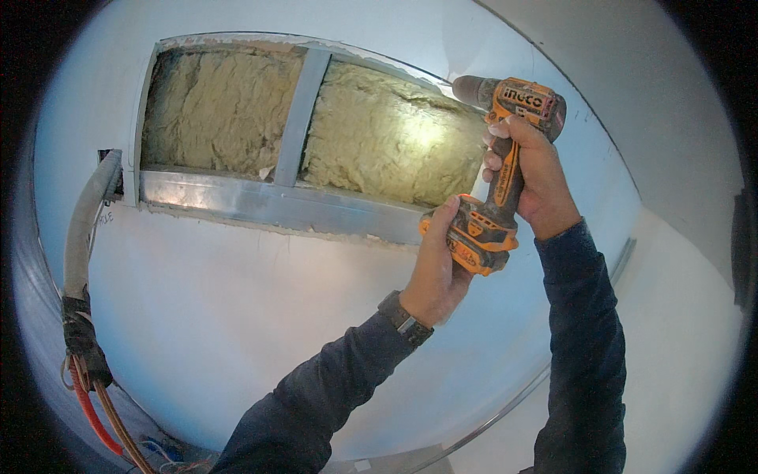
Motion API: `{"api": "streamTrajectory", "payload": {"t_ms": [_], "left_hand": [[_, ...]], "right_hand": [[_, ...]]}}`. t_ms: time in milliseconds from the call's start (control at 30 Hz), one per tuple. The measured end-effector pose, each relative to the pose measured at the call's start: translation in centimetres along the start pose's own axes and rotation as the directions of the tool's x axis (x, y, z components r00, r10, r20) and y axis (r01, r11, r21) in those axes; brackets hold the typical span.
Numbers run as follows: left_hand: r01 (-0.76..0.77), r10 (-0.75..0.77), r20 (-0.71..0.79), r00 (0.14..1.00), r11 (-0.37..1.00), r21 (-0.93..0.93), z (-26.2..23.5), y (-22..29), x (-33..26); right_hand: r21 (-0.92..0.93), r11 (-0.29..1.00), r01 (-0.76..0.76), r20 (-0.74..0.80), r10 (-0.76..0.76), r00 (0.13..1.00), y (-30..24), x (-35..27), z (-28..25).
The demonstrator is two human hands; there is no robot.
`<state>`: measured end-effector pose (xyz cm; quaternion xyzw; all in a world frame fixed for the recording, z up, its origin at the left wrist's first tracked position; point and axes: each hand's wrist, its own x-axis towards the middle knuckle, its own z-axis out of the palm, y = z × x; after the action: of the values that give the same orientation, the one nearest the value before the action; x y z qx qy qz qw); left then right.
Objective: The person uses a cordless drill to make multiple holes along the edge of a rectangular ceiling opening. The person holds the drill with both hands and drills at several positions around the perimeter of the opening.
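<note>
Both my hands are on an orange and black cordless drill (505, 186), raised to the upper right edge of a cut-out in the white wall. Round its handle, just below the body, wraps my right hand (545, 178). My left hand (442, 257) grips the battery base from below. The drill's chuck (472, 91) points left, up at the opening's top right corner; whether a bit touches anything there I cannot make out. The drill's light falls on yellowish insulation wool (387, 130) inside the opening.
A metal stud (304, 118) splits the opening, and a metal track (260, 196) runs along its bottom edge. At left, a thick grey wrapped pipe bundle (87, 221) leaves a small wall hole, ending in black tape with red and brown lines. A ceiling (647, 95) meets the wall at upper right.
</note>
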<state>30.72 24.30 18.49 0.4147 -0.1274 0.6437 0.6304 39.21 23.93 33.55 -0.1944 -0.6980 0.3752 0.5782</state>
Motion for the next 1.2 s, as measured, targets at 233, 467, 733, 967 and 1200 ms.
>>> {"api": "streamTrajectory", "payload": {"t_ms": [233, 467, 733, 967, 1200], "left_hand": [[0.046, -0.044, 0.051, 0.998, 0.998, -0.042, -0.7, -1.6, 0.9], [0.133, -0.121, 0.133, 0.984, 0.987, -0.089, -0.7, -2.8, 2.0], [0.141, -0.116, 0.163, 0.98, 0.978, -0.153, 0.3, -3.6, 1.3], [0.161, -0.133, 0.182, 0.974, 0.976, -0.147, -0.5, -3.3, 1.8], [0.175, -0.143, 0.182, 0.973, 0.97, -0.169, -1.0, -2.8, 1.5]], "right_hand": [[-0.058, 0.997, 0.045, -0.05, -0.048, 0.998, 0.4, -0.5, -1.4], [-0.07, 0.998, 0.0, -0.171, -0.012, 0.985, 0.6, -0.8, -3.2], [-0.144, 0.989, 0.042, -0.16, -0.065, 0.985, -1.2, -2.4, -3.0], [-0.173, 0.984, 0.051, -0.211, -0.088, 0.973, -0.7, -2.1, -2.2], [-0.169, 0.985, 0.04, -0.248, -0.082, 0.965, -0.7, -2.1, -1.5]]}}
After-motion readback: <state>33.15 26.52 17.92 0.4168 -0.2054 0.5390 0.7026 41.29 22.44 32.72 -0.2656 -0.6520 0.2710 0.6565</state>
